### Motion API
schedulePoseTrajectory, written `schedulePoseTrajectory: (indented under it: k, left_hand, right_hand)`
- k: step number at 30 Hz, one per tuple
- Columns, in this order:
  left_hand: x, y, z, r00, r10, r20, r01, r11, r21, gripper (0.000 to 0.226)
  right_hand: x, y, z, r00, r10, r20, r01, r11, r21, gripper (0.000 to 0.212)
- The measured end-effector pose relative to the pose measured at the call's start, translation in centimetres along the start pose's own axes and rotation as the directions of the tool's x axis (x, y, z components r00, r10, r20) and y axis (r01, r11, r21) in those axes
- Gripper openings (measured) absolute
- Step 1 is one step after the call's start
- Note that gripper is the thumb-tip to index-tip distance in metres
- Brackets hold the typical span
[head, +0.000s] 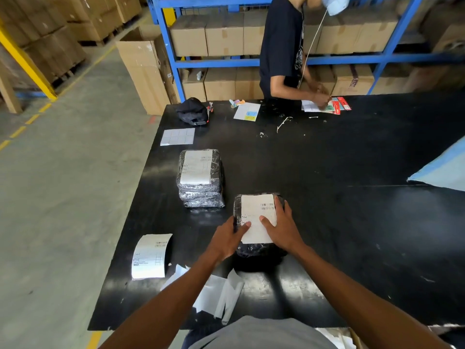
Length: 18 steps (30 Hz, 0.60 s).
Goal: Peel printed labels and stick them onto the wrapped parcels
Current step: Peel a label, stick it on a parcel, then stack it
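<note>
A parcel (pixel 254 249) wrapped in black film lies on the black table (pixel 352 222), with a white printed label (pixel 256 212) on its top. My left hand (pixel 227 239) rests at the parcel's left edge, its thumb on the label. My right hand (pixel 284 226) lies flat on the label's right side, fingers spread. To the left and farther back stands a stack of wrapped parcels (pixel 201 180), the top one bearing a label. A loose curled printed label (pixel 149 256) lies near the table's left edge.
Peeled white backing papers (pixel 221 293) lie at the near edge. Farther off are a label sheet (pixel 178 136), a black cap (pixel 192 111) and a coloured sticker sheet (pixel 247 111). A person (pixel 284 46) works at the far side before blue shelves (pixel 226 62) of cartons. A blue sheet (pixel 442 170) lies right.
</note>
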State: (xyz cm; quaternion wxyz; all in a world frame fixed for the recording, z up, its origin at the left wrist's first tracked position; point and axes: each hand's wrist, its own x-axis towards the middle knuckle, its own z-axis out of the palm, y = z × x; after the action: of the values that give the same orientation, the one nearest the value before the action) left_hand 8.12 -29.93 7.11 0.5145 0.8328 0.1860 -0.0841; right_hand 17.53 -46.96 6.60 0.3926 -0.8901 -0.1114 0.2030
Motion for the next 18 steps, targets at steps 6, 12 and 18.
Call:
schedulePoseTrajectory:
  k: [6,12,18]
  left_hand:
    - [1.4,0.5,0.0,0.96,0.053,-0.277,-0.025,0.994,0.104,0.061]
    - [6.4,4.6,-2.6,0.923,0.071,-0.379,-0.052,0.997,0.059,0.051]
    - [13.8,6.5,-4.1,0.942,-0.014,-0.336,-0.004,0.999,-0.054,0.039]
  right_hand:
    - [1.7,-1.0,-0.8,0.996,-0.042,-0.081,0.043,0.999,0.017,0.078]
    - [6.8,-5.0,-3.8,0.989,-0.087,-0.12,0.085,0.996,-0.02,0.068]
    - [14.6,-7.2,-4.5,0.994,-0.058,-0.093,0.059,0.998,0.016,0.073]
